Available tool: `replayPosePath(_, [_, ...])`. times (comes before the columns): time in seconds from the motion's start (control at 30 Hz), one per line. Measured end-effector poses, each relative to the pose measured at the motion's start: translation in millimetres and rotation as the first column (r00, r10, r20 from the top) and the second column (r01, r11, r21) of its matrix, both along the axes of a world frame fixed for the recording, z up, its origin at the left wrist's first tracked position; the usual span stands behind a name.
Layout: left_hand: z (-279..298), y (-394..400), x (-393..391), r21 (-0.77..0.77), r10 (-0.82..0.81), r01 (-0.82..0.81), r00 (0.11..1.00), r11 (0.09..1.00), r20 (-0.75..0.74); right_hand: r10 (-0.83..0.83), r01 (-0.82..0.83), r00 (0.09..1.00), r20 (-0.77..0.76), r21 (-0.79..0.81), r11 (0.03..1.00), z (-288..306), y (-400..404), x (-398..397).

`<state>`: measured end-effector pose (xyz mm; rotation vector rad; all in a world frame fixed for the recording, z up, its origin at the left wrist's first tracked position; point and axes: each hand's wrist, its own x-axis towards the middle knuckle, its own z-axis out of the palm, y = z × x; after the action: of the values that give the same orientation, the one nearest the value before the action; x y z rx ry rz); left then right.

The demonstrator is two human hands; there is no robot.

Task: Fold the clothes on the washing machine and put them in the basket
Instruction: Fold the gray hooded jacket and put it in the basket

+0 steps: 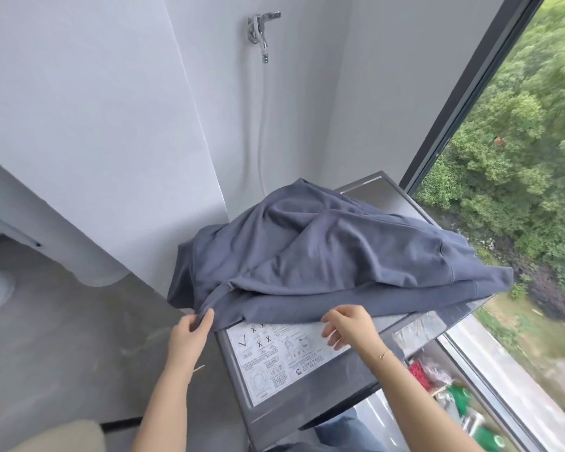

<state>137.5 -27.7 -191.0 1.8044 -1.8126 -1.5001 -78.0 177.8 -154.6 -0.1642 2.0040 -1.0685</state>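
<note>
Grey-blue cloth is pinched shut in the left hand [190, 331] at seven o'clock, while the right hand [346, 324] at five o'clock hovers loosely open, fingertips at the hem. Beyond them the rumpled sweatshirt [323, 256] sprawls across the washing machine [307, 380], overhanging both sides. Tugging one corner alone may well drag it off the left edge.

Our slate-blue garment [323, 256], unfolded

We see it rumpled across our grey washing machine [307, 393]; its left edge overhangs.

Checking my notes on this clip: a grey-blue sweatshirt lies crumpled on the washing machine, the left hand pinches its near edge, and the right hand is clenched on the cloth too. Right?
Not quite. In the head view the right hand is open, fingers spread at the sweatshirt hem, with no grip. The left hand does pinch the near edge, on the washing machine.
</note>
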Motion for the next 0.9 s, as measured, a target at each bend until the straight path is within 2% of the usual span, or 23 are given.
replayPosePath(0.03, [-1.4, 4.0, 0.5, 0.064, 0.016, -0.013, 0.999, 0.998, -0.046, 0.031, -0.031, 0.999, 0.035, -0.002, 1.0, -7.8, -1.3, 7.5])
replayPosePath(0.07, [-2.3, 7.5, -0.4, 0.066, 0.034, -0.028, 0.994, 0.997, -0.099, 0.026, -0.025, 0.999, 0.047, -0.019, 0.999, -12.5, -4.3, 13.8])
replayPosePath(0.13, [1.3, 11.6, -3.7, -0.051, 0.049, -0.06, 0.98, 0.997, -0.195, -0.06, 0.063, 0.996, 0.064, -0.058, 0.996, -16.7, -10.8, 19.8])
replayPosePath(0.2, [10.5, 7.2, -2.0, -0.236, -0.008, -0.046, 0.974, 0.971, -0.224, -0.13, 0.137, 0.985, 0.111, -0.061, 0.989, -14.5, -15.7, 17.9])
replayPosePath(0.27, [12.9, -9.5, 10.9, -0.411, -0.083, 0.036, 0.992, 0.911, -0.098, -0.154, 0.161, 0.976, 0.151, -0.035, 0.986, -12.9, -18.1, 10.7])
replayPosePath(0.33, [10.7, -31.0, 26.2, -0.51, -0.149, 0.223, 0.972, 0.831, 0.182, -0.171, 0.174, 0.968, 0.186, -0.004, 0.985, -10.7, -18.4, 7.4])
replayPosePath(0.37, [8.3, -40.1, 32.4, -0.512, -0.163, 0.297, 0.943, 0.806, 0.291, -0.173, 0.177, 0.964, 0.202, 0.001, 0.984, -9.8, -18.7, 7.6])
replayPosePath(0.43, [7.0, -47.8, 34.2, -0.46, -0.155, 0.356, 0.895, 0.813, 0.419, -0.178, 0.184, 0.955, 0.238, -0.002, 0.983, -6.8, -17.2, 9.4])
replayPosePath(0.5, [10.8, -42.6, 22.5, -0.485, -0.098, 0.32, 0.899, 0.814, 0.428, -0.222, 0.242, 0.936, 0.274, -0.041, 0.969, -4.1, -12.2, 9.8])
replayPosePath(0.57, [18.9, -27.9, -0.9, -0.577, -0.106, 0.263, 0.951, 0.773, 0.291, -0.364, 0.41, 0.889, 0.279, -0.131, 0.903, -2.8, -3.4, 2.7])
replayPosePath(0.63, [25.2, -6.8, -26.1, -0.655, -0.283, 0.311, 0.947, 0.689, 0.153, -0.522, 0.568, 0.82, 0.236, -0.223, 0.792, -4.2, 7.1, -10.7])
replayPosePath(0.7, [23.7, 13.2, -50.9, -0.67, -0.475, 0.459, 0.862, 0.584, 0.177, -0.637, 0.67, 0.741, 0.213, -0.288, 0.684, -2.9, 18.1, -30.8])
replayPosePath(0.77, [14.2, 26.0, -69.2, -0.604, -0.549, 0.591, 0.786, 0.534, 0.284, -0.71, 0.763, 0.644, 0.285, -0.306, 0.569, -2.9, 28.4, -54.7])
replayPosePath(0.83, [4.5, 32.8, -80.6, -0.561, -0.522, 0.607, 0.787, 0.562, 0.329, -0.735, 0.851, 0.525, 0.429, -0.301, 0.431, -1.7, 41.1, -78.8])
replayPosePath(0.87, [1.0, 34.1, -85.3, -0.566, -0.491, 0.581, 0.809, 0.584, 0.324, -0.723, 0.871, 0.489, 0.488, -0.314, 0.377, -0.4, 47.7, -90.9])
replayPosePath(0.9, [-1.3, 35.3, -89.7, -0.575, -0.454, 0.552, 0.831, 0.604, 0.321, -0.718, 0.866, 0.496, 0.488, -0.343, 0.365, -0.4, 53.2, -103.8])
